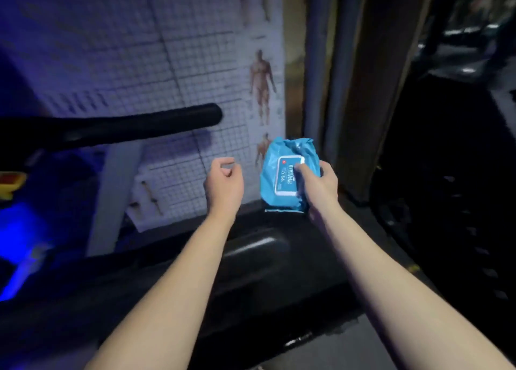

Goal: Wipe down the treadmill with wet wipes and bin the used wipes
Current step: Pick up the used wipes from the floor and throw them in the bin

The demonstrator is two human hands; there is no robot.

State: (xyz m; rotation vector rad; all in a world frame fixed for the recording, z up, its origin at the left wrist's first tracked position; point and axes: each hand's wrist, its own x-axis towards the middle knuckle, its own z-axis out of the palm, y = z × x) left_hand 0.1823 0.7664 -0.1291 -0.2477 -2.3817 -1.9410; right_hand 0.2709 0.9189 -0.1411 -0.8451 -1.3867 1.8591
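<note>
A blue pack of wet wipes (pixel 282 160) with a white flip lid is held upright in front of the wall. My right hand (pixel 317 184) grips the pack from its right side, with the thumb on the lid. My left hand (pixel 223 181) hovers just left of the pack with its fingers curled and nothing in it. The treadmill's black handlebar (pixel 125 126) reaches in from the left. Its dark motor cover (pixel 251 246) lies below my forearms.
A white gridded poster with body figures (pixel 173 62) covers the wall ahead. A grey upright post (pixel 117 191) of the treadmill stands at left, near a red and yellow safety key (pixel 9 184). Dark gym equipment (pixel 446 174) fills the right side.
</note>
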